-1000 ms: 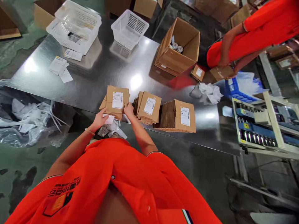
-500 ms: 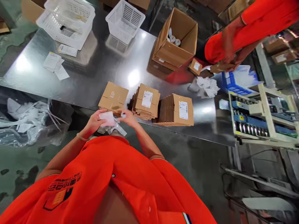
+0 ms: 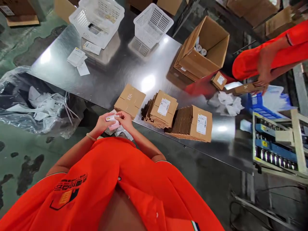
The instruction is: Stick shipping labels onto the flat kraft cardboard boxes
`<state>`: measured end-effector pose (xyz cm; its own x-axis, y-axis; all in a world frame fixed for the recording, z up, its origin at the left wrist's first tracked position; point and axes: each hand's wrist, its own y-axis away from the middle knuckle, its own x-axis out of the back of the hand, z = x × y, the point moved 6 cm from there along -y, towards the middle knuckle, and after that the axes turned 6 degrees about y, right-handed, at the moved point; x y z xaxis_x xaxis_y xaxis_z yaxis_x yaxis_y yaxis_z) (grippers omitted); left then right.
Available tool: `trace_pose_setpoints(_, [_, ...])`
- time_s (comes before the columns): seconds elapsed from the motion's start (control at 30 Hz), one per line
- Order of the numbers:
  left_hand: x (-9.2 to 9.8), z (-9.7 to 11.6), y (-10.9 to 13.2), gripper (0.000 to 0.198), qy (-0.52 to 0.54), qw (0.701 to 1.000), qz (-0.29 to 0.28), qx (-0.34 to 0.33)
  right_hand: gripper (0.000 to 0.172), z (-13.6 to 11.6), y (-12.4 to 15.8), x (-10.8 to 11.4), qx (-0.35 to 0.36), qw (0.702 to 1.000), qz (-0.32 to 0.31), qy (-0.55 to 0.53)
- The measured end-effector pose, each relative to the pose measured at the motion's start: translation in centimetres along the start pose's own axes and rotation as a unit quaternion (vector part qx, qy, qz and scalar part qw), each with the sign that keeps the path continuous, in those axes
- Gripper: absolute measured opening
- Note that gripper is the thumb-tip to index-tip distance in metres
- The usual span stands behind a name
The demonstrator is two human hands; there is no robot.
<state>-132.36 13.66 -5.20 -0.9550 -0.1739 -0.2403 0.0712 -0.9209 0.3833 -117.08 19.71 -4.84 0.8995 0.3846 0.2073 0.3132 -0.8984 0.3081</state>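
Close to my body, at the table's front edge, my left hand is closed on a small stack of printed labels. Opposite it, my right hand pinches the top label at its right side, so both hands meet over the labels. Other pale sheets and clear plastic show below the hands, partly hidden. Just beyond my fingers lies a pile of flat cardboard boxes with no label on top. To its right stand a fanned stack of labelled boxes and a longer leaning row of labelled boxes.
White baskets and loose label sheets lie on the metal table. An open carton stands farther right. A co-worker's hands hold a box near a blue crate. A plastic-lined bin stands left.
My right hand, apart from the left before, has come over to the labels and now grips the top one, printed side showing. The whole view has shifted, so the table appears farther right.
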Motion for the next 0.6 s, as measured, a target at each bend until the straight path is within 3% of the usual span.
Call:
trace_pose_setpoints(0.1, [-0.4, 0.7, -1.0, 0.068, -0.025, 1.000, -0.004, 0.016, 0.016, 0.3, 0.4, 0.6, 0.003, 1.000, 0.027, 0.011])
trace_pose_setpoints(0.23, [-1.3, 1.0, -3.0, 0.056, -0.051, 0.998, -0.025, 0.031, 0.011, 0.2, 2.0, 2.2, 0.090, 0.987, 0.108, 0.084])
trace_pose_setpoints(0.33, [-2.6, -0.1, -3.7, 0.056, -0.033, 0.992, -0.085, 0.085, 0.016, -0.5, 1.5, 4.9, 0.143, 0.963, 0.187, 0.133])
trace_pose_setpoints(0.47, [-3.5, -2.4, -4.0, 0.058, -0.027, 0.974, -0.141, 0.174, 0.008, -1.3, -4.3, 11.3, 0.099, 0.931, 0.302, 0.182])
trace_pose_setpoints(0.6, [-3.1, -4.1, -5.0, 0.061, -0.017, 0.974, -0.113, 0.197, 0.005, -1.3, -11.3, 15.9, 0.002, 0.919, 0.309, 0.245])
